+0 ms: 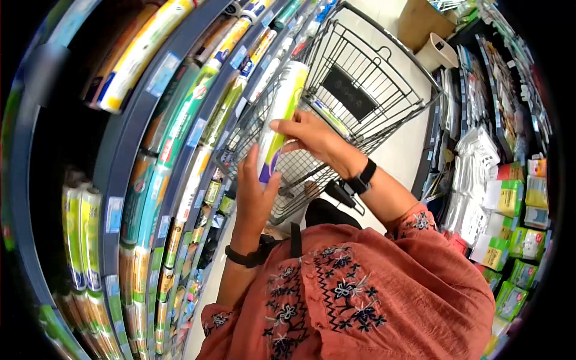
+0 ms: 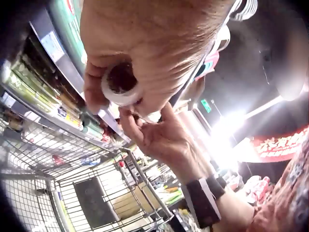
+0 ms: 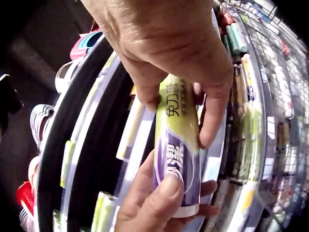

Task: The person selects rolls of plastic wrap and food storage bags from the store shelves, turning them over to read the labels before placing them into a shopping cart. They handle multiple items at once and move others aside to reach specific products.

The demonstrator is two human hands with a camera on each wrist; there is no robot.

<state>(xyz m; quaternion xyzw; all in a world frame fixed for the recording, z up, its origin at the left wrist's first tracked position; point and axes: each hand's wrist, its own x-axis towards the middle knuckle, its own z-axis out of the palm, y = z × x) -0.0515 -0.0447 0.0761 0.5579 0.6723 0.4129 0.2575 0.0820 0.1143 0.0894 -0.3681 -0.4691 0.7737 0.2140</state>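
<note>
A long roll [image 1: 284, 99] in a white, green and purple printed wrapper is held up at a slant between both hands, over the cart's near side. My left hand [image 1: 257, 195] grips its lower end, the thumb lying over the purple part of the label in the right wrist view. Higher up, my right hand [image 1: 318, 137] holds the roll [image 3: 176, 125] around its green section, thumb on one side and fingers on the other. The left wrist view shows the hollow end of the roll [image 2: 124, 99] poking out of my left hand [image 2: 154, 43].
A wire shopping cart [image 1: 366, 60] stands ahead, with another wrapped roll [image 1: 330, 117] lying in it. Along the left, shelves [image 1: 129, 132] carry upright rolls, among them a green-yellow pair [image 1: 83, 234]. Packets of sponges or cloths [image 1: 510, 201] fill the racks at right.
</note>
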